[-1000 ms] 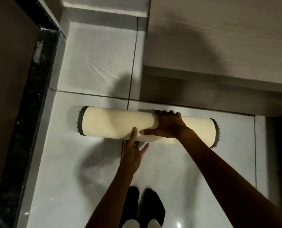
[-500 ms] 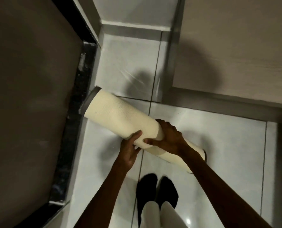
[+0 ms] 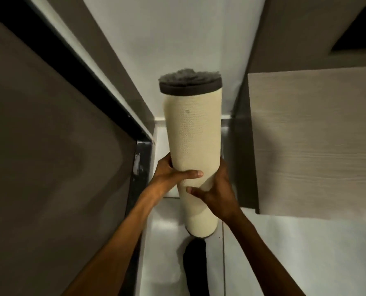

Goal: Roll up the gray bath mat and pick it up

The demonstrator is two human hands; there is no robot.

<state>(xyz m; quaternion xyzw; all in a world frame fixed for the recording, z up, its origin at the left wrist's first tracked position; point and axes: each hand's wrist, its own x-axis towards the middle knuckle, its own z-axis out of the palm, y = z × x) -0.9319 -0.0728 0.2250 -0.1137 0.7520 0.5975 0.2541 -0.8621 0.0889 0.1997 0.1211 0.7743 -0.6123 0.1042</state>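
While flanked by a dark door frame (image 3: 86, 82) on the left and a pale wood cabinet (image 3: 314, 144) on the right, rolled bath mat (image 3: 193, 150) held upright, clear of the tiled floor (image 3: 305, 242); gray pile at top. Left hand (image 3: 170, 175) and right hand (image 3: 217, 193) wrapped around its lower half, fingers (image 3: 193, 173) closed on the cream backing.

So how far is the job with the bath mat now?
Rolling looks done: the bath mat is a tight roll, cream backing outside, gray pile at its top end. In hand: the left hand and right hand hold it upright, off the floor. Nothing appears left.
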